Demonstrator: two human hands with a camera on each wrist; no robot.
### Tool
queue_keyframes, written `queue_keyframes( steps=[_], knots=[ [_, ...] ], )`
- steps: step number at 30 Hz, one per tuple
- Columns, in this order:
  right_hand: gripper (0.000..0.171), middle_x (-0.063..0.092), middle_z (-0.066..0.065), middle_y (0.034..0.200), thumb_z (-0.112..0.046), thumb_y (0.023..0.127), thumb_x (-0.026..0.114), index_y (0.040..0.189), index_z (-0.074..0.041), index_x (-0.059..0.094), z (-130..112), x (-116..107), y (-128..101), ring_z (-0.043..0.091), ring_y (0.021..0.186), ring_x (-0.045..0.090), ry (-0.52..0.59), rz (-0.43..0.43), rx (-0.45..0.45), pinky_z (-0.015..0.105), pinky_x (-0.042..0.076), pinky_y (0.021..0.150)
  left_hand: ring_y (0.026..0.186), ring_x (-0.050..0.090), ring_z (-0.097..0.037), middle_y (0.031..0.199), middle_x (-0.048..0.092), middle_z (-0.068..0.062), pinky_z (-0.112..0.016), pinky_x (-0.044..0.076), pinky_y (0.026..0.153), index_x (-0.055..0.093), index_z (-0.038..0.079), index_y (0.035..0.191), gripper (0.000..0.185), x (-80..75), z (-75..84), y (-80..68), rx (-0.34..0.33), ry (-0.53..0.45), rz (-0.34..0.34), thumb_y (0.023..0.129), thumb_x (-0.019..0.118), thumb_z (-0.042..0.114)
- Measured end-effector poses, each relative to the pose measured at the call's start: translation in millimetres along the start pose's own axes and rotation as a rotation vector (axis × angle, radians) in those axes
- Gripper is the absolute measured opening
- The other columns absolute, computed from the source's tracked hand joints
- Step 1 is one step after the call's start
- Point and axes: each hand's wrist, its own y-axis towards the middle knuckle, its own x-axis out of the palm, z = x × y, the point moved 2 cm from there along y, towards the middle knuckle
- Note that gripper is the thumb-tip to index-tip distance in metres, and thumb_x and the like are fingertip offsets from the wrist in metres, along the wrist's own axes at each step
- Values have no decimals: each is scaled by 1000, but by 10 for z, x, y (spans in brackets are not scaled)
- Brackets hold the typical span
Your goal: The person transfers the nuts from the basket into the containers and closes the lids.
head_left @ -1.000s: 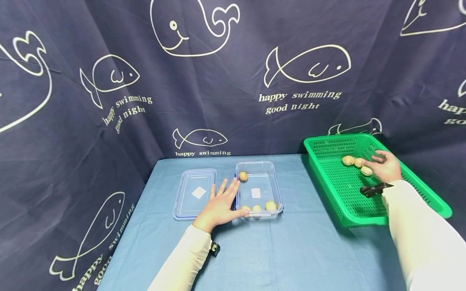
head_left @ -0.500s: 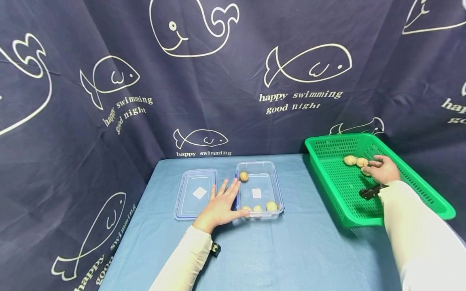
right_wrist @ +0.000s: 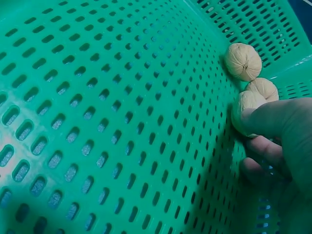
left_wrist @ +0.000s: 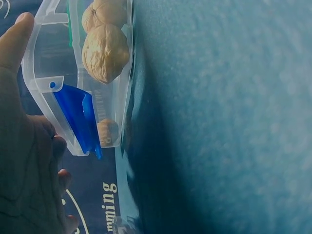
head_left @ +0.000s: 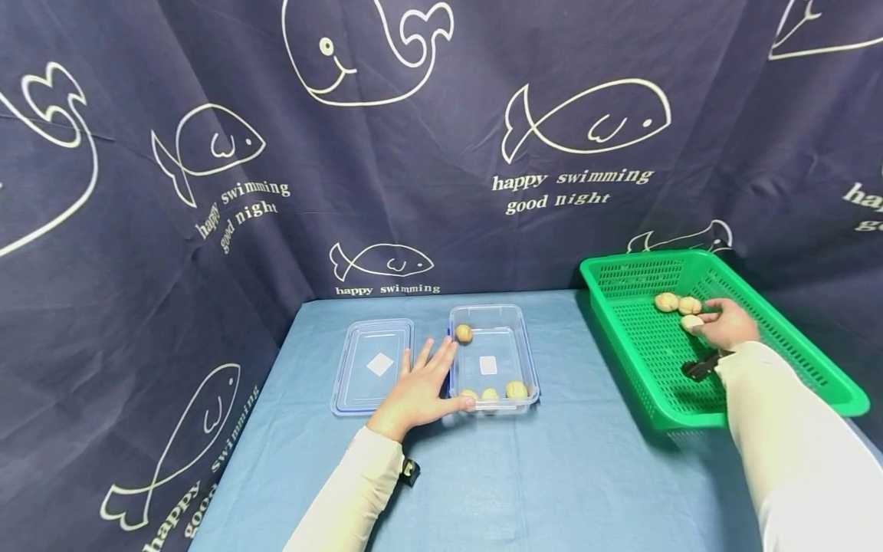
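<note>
My right hand [head_left: 733, 326] reaches into the green basket [head_left: 624, 368] and pinches a walnut [head_left: 692, 323] between thumb and fingers. Two more walnuts lie just beyond it; the right wrist view shows one walnut [right_wrist: 243, 62] by the far wall and another [right_wrist: 263, 88] behind the pinched one. With fingers spread, my left hand [head_left: 417, 389] rests at the left edge of a clear plastic container [head_left: 498, 346], its thumb at the near corner. Inside that container sit several walnuts, one walnut [head_left: 464, 333] at the far left and the others along the near side, including a walnut [left_wrist: 106, 53] in the left wrist view.
A clear lid with a blue seal [head_left: 359, 368] lies flat left of the container. The blue latch [left_wrist: 80, 117] hangs off the container's side. A blue cloth [head_left: 552, 475] covers the table, and a dark printed curtain [head_left: 441, 169] stands behind and at the left.
My right hand's fingers have closed in on the nearest walnut, which has shifted slightly left. The left hand keeps its place at the container.
</note>
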Motion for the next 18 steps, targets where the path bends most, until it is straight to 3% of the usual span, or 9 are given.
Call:
queue_keyframes(
  steps=[8, 13, 15, 18],
  knots=[
    [76, 72, 27, 106, -28, 89, 75, 140, 15, 38, -44, -51, -33, 1, 76, 54, 14, 25, 7, 30, 44, 69, 154, 12, -37, 169, 14, -2, -70, 7, 117, 16, 14, 164, 107, 9, 2, 10, 10, 8, 4, 86, 52, 78],
    [77, 72, 26, 109, -33, 92, 72, 142, 15, 37, -129, -99, -36, 10, 85, 57, 12, 47, -11, 42, 44, 81, 154, 12, -38, 169, 15, -2, -70, 7, 116, 16, 13, 163, 106, 3, 14, -3, 13, 10, -1, 87, 52, 78],
    [77, 72, 26, 110, -34, 92, 71, 143, 14, 37, -173, -108, -33, 7, 85, 56, 21, 54, -19, 43, 43, 82, 154, 12, -37, 169, 15, -2, -70, 6, 117, 17, 13, 163, 106, 3, 12, -7, 13, 8, -1, 87, 52, 78],
    [78, 74, 22, 108, -35, 93, 72, 144, 13, 37, -236, -110, -20, -9, 80, 50, 59, 66, -37, 31, 43, 78, 155, 11, -36, 169, 14, -2, -69, 5, 117, 16, 13, 163, 106, -4, 7, -11, 10, 3, 2, 86, 52, 78]
  ],
)
